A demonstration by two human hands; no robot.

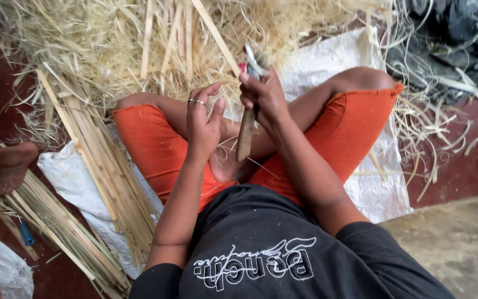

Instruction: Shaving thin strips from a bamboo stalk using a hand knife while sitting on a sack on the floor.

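- knife [246, 133] with a wooden handle is being gripped in the clenched right hand [262, 97], raised over the crossed legs in orange shorts [156, 147].
- a thin pale bamboo strip [217, 36] is being met at the blade.
- left hand [203, 119] is being held loosely curled, grasping nothing visible.
- judged best: blade is being kept angled away, strip steadied.
- bundled strips [100, 166] are lying just beside.

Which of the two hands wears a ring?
The left hand: a ring sits on one finger, and its fingers are loosely open. The right hand wears no visible ring and grips a wooden-handled tool.
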